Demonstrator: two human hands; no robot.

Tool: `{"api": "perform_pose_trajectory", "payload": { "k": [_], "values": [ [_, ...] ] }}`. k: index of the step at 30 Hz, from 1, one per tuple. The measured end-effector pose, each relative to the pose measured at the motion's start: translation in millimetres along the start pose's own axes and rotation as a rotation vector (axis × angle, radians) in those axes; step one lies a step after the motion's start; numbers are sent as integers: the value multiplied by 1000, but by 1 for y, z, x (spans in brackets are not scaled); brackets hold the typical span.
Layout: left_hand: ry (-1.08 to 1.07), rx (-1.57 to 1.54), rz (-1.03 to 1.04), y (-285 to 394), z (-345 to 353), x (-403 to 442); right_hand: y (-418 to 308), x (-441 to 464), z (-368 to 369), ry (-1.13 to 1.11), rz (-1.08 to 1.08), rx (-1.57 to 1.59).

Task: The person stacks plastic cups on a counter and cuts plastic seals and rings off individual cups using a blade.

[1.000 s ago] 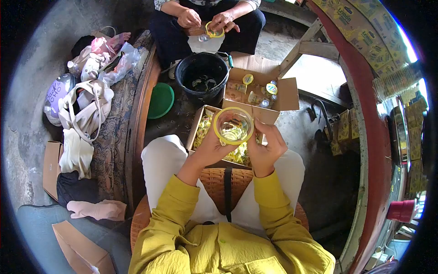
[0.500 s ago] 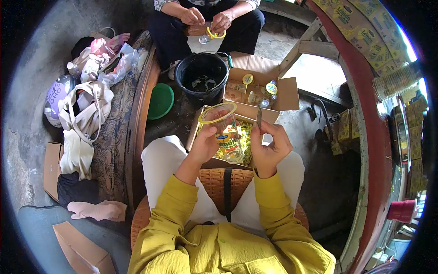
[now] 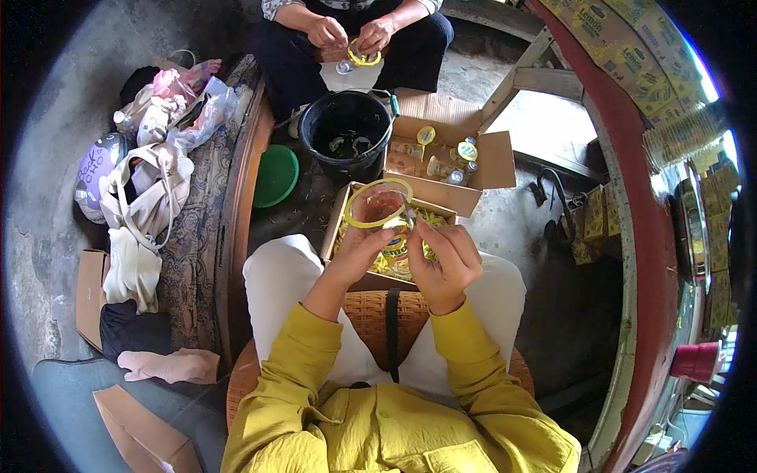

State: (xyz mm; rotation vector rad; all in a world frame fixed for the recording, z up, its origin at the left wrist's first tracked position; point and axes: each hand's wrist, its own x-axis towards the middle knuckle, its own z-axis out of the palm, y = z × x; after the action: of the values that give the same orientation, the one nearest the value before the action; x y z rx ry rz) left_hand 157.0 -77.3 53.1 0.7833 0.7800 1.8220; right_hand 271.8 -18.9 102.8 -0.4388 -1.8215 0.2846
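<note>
My left hand is wrapped around a clear plastic cup with a yellow rim and a printed lemon label. The cup leans so that its mouth faces up toward me. In my right hand, thumb and fingers pinch a small knife, its blade against the right side of the rim. Most of the knife's handle is hidden by my fingers. Beneath both hands sits a cardboard box filled with yellow shredded strips.
Beyond the box stand a black bucket and an open carton holding several cups. A green lid lies on the floor to the left. Across from me, another person's hands work on a yellow ring. Bags lie at left.
My right hand has moved left and down, bringing the knife from beside the cup onto its rim. The cup's mouth has tipped more toward me.
</note>
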Motion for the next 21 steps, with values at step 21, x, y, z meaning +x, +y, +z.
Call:
{"api": "perform_pose_trajectory", "payload": {
  "k": [21],
  "values": [
    [-99,221,79,-9,-1,-1,5,2,-3,55,108,-30]
  ]
}}
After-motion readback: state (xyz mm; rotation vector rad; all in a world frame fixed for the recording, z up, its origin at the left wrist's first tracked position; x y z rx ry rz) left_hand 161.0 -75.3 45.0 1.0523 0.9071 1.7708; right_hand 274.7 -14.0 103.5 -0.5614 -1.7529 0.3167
